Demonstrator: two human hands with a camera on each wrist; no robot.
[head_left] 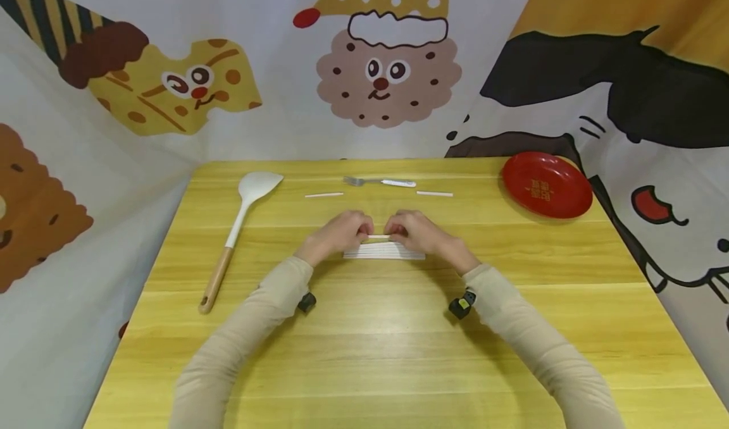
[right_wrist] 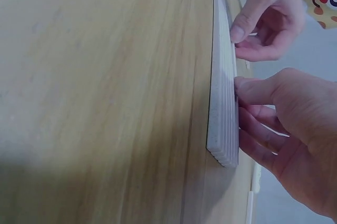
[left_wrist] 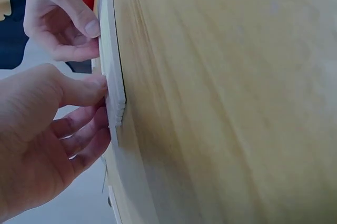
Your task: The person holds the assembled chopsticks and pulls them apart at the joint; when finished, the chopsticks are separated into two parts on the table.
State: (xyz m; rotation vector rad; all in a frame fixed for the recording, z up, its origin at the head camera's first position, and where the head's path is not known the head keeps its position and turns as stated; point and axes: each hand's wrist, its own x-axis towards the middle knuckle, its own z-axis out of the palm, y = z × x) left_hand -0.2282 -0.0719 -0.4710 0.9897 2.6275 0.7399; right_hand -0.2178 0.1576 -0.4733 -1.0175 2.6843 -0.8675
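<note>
Several thin white strips lie side by side in a flat row on the table, running left to right. Along their far side is another white strip, a narrow gap between it and the row. My left hand pinches this strip toward its left end between thumb and fingers. My right hand pinches it further right, close to the left hand. Both wrist views show the row's stepped edges beside the fingers. Fingers cover the ends of the pinched strip in the head view.
Behind the hands lie a fork with a white handle and two single white strips, one left, one right. A white spatula with a wooden handle is at left. A red plate sits at the back right.
</note>
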